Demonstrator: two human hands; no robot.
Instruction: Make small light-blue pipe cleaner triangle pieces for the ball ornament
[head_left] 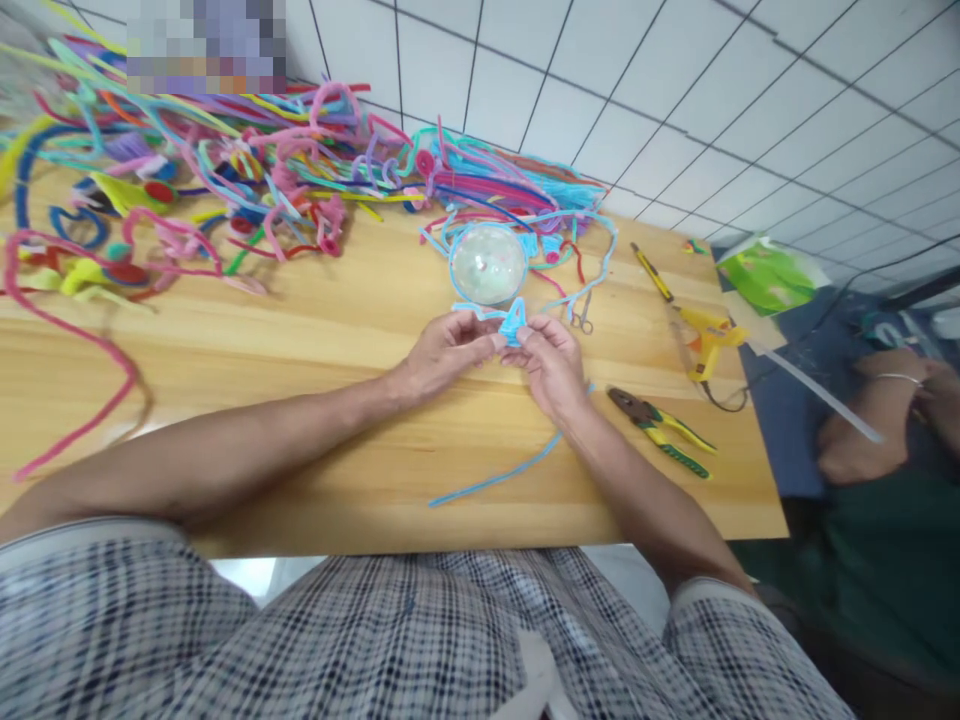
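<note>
Between my two hands is a blue pipe cleaner [513,325], folded into a small zigzag with a loop standing up. My left hand [457,347] pinches its left side between thumb and fingers. On the other side, my right hand [551,358] grips it with thumb and forefinger. Just beyond my fingers sits a clear round ball [488,263] edged with blue pipe cleaner. A loose length of blue pipe cleaner [499,482] lies on the table near my right forearm, partly hidden by it. Small scissors [582,318] rest beside my right hand.
A large heap of coloured pipe cleaners [300,150] covers the table's back and left. Pliers [660,430], a yellow glue gun [709,340] and a utility knife [651,271] lie right. A green packet [772,275] is at the far corner. Another person's arm [862,420] shows at right.
</note>
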